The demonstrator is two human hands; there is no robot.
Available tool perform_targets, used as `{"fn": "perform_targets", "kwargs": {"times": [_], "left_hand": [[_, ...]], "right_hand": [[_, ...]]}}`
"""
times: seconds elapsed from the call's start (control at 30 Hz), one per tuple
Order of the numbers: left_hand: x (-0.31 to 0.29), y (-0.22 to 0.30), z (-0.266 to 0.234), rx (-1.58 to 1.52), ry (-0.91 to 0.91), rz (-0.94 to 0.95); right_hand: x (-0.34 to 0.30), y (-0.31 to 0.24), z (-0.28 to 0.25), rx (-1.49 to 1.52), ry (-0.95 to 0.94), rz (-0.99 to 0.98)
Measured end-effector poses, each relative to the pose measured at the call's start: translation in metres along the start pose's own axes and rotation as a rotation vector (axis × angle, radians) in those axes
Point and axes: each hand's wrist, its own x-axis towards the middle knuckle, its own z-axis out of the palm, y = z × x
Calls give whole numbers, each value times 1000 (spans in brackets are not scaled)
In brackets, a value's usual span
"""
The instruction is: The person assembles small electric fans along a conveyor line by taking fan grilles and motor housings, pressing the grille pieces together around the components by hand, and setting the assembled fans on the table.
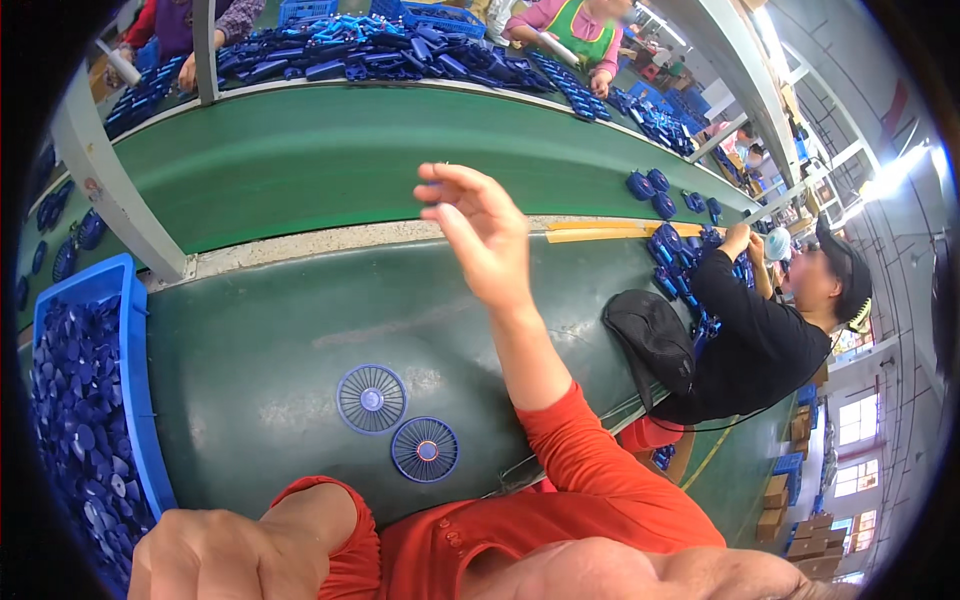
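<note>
- Right hand [478, 235]: raised above the near table, fingers spread and loosely curled, holding nothing; it hangs over the strip between table and belt. Red sleeve on the arm.
- Left hand [225, 555]: at the lower edge, close to the camera, fingers folded into a loose fist; whether it grips anything cannot be told.
- Belt [330, 160]: green, running left to right across the far half of the scene; blue parts lie heaped along its far edge.
- Table [260, 340]: dark green, worn surface, near side of the belt.
- Bin [128, 330]: blue, at the left of the table, filled with small blue round parts.
- Co-worker [760, 340]: at the right, in black top and black cap, hands on blue parts at the table's right end.
- Bag [650, 335]: black, on the table just left of the co-worker.
- Grilles [372, 398]: two blue round fan grilles lying flat on the table, just beside each other, near the person's body, between the two hands; the second [425, 450] lies nearer and to the right. Neither hand touches them.
</note>
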Motion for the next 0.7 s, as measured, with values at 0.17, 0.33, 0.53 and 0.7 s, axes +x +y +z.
{"fn": "perform_targets", "kwargs": {"times": [0.17, 0.33, 0.53, 0.7], "left_hand": [[95, -20, 5, -36, -586, 345], [119, -32, 0, 35, -919, 479], [137, -45, -7, 73, -975, 469], [117, -52, -5, 168, -919, 406]], "right_hand": [[-19, -86, 8, 524, -224, -311], [-34, -133, 3, 773, -373, -258], [-40, -195, 1, 714, -6, -67], [-36, -172, -28, 1034, -215, 123]]}}
